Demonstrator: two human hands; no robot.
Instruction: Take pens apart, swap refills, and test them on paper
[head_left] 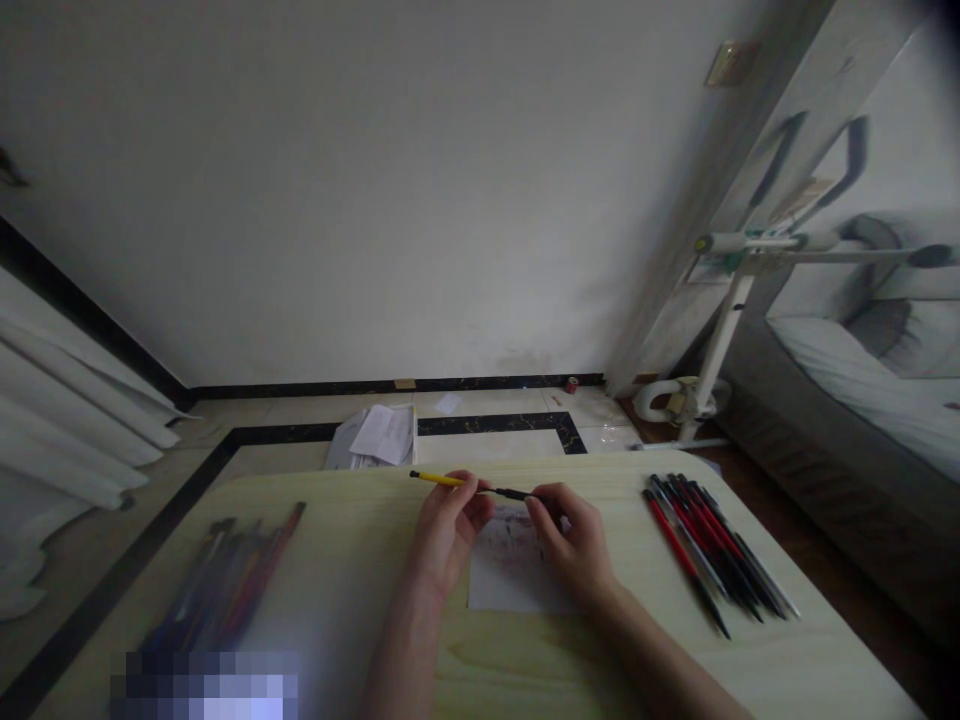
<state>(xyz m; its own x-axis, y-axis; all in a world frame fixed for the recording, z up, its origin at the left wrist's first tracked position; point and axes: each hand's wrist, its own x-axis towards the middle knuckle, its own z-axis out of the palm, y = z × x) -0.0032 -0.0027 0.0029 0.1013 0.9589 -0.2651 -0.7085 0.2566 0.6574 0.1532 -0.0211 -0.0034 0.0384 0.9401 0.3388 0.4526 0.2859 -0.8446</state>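
Above the far part of the table, my left hand (448, 530) pinches a yellow pen (441, 479) with a black tip at its left end. My right hand (574, 540) has its thumb and fingers closed on a slim black pen part (513, 494). A thin dark length shows between the two pieces, in line with both; whether they are joined I cannot tell. Beneath my hands lies a white sheet of paper (502, 585) with dark and reddish marks. To the right rests a row of red, black and silver pens (705, 545).
Blurred pens (232, 580) lie at the left of the pale wooden table (352, 620). Papers (384, 435) sit on the floor beyond it. White exercise equipment (724, 345) and a grey sofa (825, 400) stand at right, a curtain (67, 400) at left.
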